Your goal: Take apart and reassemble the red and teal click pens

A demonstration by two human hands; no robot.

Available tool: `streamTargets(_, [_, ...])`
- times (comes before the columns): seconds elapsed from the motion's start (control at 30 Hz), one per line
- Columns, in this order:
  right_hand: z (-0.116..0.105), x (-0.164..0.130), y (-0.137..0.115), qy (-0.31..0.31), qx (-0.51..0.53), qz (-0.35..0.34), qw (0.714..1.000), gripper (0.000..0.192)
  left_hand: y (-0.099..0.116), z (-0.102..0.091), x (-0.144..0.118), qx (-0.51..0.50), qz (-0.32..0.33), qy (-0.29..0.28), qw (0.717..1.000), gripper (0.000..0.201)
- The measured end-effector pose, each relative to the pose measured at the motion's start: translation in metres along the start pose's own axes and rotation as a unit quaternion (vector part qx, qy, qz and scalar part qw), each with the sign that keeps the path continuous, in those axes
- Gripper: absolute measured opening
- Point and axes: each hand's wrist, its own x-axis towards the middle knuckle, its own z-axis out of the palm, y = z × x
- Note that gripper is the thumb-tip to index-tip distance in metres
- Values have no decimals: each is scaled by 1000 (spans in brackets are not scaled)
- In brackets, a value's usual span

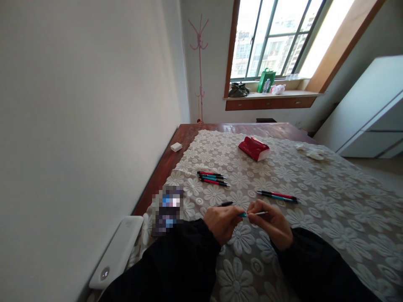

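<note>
Item one: our left hand (222, 223), closed around a pen (231, 206). Its black end sticks out past the knuckles to the upper left; its teal end (242, 214) shows between our two hands. The pen is held above the cloth, just in front of us.

Item two: our right hand (274, 223), fingertips pinched narrow on a thin white refill (258, 213). The refill runs level from the teal end out to the right, past our fingers. Whether it sits inside the pen or only meets it, we cannot tell.

Item three: both our sleeves are black, resting low over the table (189, 132).

Item four: a lace cloth (330, 201) with a flower pattern covers most of the dark wood table.

Item five: a bunch of pens (212, 178), red, teal and black, lying together on the cloth beyond our left hand.

Item six: a pair of pens (277, 196), one red and one teal, lying side by side beyond our right hand, well apart from the bunch.

Item seven: a red packet (254, 148) farther back on the cloth.

Item eight: a small white block (176, 147) on bare wood by the wall.

Item nine: a white flat device (116, 251) at the near left edge.

Item ten: a pink coat stand (199, 63) in the corner, beside the window (273, 37).
</note>
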Motion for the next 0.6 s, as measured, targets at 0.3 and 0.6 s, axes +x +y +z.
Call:
streamTargets(0.3, [2,-4,4,33,-162,-125,978,19,-3,2,-1,-11,4,4,1000,23])
streamTargets(0.6, [-1,-1,4,-6,-83,-53,995,26,-4,3,0,-3,6,10,1000,21])
